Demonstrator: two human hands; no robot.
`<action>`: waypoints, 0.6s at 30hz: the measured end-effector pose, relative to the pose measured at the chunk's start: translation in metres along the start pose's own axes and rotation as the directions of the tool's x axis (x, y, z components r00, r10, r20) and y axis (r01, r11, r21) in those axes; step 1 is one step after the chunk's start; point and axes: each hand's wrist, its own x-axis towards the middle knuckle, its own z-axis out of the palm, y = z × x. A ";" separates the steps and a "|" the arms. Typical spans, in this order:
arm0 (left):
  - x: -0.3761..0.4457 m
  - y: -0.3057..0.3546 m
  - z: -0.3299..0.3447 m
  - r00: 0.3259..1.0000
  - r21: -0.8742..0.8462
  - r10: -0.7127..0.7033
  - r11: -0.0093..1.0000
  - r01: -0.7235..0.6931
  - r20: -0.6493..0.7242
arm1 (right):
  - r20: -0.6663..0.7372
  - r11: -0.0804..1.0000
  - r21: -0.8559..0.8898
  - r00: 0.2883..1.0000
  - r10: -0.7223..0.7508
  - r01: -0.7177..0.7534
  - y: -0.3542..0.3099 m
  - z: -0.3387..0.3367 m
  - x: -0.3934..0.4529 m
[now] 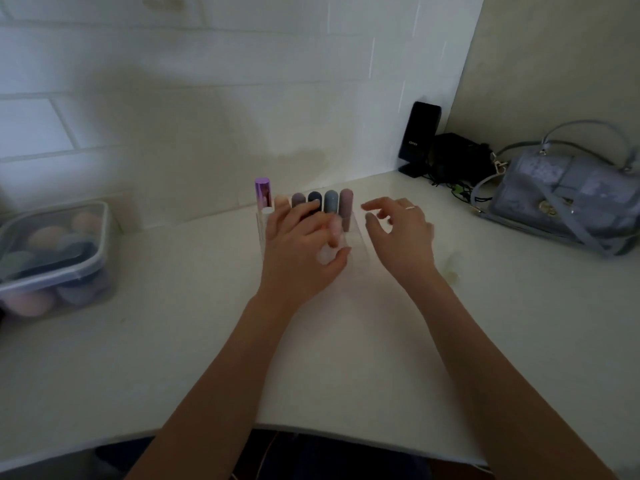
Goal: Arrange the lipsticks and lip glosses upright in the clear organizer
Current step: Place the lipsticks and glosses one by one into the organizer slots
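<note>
A white counter [173, 341] sits in a corner with white tile walls. Near the back stands a clear organizer [356, 237], hard to see because it is see-through. A row of lipsticks [330, 201] stands up in its back part, with a shiny purple tube [263, 192] at the left end. The left hand [301, 251] rests over the organizer, and its fingers curl around something small and pale, maybe a lip gloss, but it is too blurry to be sure. The right hand [398, 233] hovers just beside the organizer with loose, spread fingers, holding nothing. A plastic box of sponges [52, 258] sits at the left. A gray purse [564, 199] and a black speaker [417, 136] are at the right.
</note>
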 end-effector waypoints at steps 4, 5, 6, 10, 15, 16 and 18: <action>-0.004 0.001 0.002 0.996 -0.035 0.027 0.999 -0.023 0.088 | 0.038 0.847 -0.466 0.950 0.310 -0.258 0.024 -0.026 -0.023; -0.005 0.002 0.003 0.994 -0.043 0.032 0.999 -0.028 0.109 | 0.053 0.808 -0.506 0.924 0.380 -0.303 0.028 -0.031 -0.028; -0.005 0.002 0.005 0.991 -0.049 0.040 0.998 -0.034 0.131 | 0.066 0.782 -0.523 0.899 0.433 -0.338 0.032 -0.034 -0.033; -0.008 0.003 0.007 0.971 -0.022 0.051 0.999 -0.047 0.232 | 0.088 0.822 -0.434 0.891 0.445 -0.368 0.041 -0.035 -0.045; -0.012 0.011 0.004 0.988 -0.017 0.076 0.997 -0.074 0.136 | 0.026 0.921 -0.236 0.945 0.326 -0.311 0.044 -0.029 -0.045; -0.012 0.013 0.004 0.991 -0.010 0.076 0.997 -0.075 0.112 | 0.005 0.937 -0.110 0.942 0.334 -0.332 0.042 -0.029 -0.044; -0.012 0.017 0.004 0.996 -0.028 0.063 0.998 -0.062 0.056 | 0.019 0.886 0.261 0.919 0.393 -0.384 0.039 -0.028 -0.042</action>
